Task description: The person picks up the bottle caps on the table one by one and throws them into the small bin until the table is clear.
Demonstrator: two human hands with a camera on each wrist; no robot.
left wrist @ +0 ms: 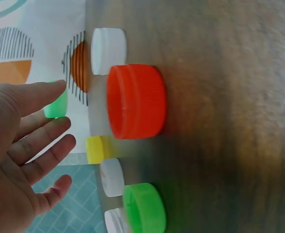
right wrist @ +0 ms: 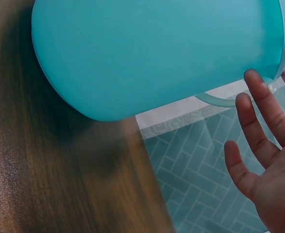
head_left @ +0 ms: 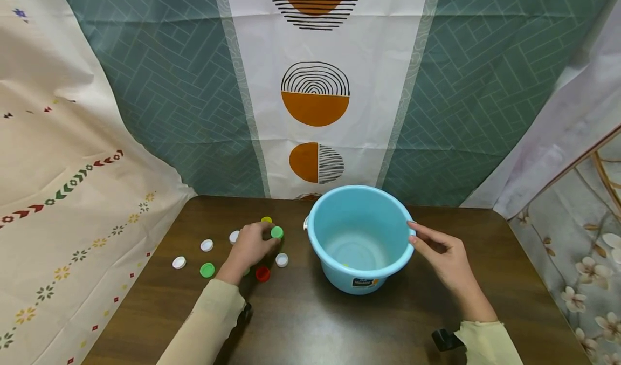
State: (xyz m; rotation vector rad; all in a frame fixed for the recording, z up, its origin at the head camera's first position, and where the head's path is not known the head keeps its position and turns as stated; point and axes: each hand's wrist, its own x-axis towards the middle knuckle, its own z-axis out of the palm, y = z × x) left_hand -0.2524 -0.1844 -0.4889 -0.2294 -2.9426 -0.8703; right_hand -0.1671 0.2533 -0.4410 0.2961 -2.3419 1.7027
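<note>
The left hand [head_left: 250,245] pinches a green cap [head_left: 277,232] between thumb and finger, a little left of the blue bucket [head_left: 351,286]. In the left wrist view that green cap [left wrist: 58,105] shows behind the thumb of the left hand [left wrist: 30,141], whose other fingers are loosely spread. The right hand [head_left: 445,257] holds the bucket's right rim between thumb and fingers. In the right wrist view the right hand [right wrist: 273,141] is at the rim of the bucket [right wrist: 147,53], its lower fingers loosely bent. A small yellow-green thing [head_left: 345,265] shows inside the bucket.
Left of the bucket on the brown table [head_left: 310,332] lie a red cap [head_left: 263,274], a yellow cap [head_left: 266,219], another green cap [head_left: 207,270] and several white caps, one [head_left: 282,260] near the bucket. A patterned cloth [head_left: 315,106] hangs behind the table.
</note>
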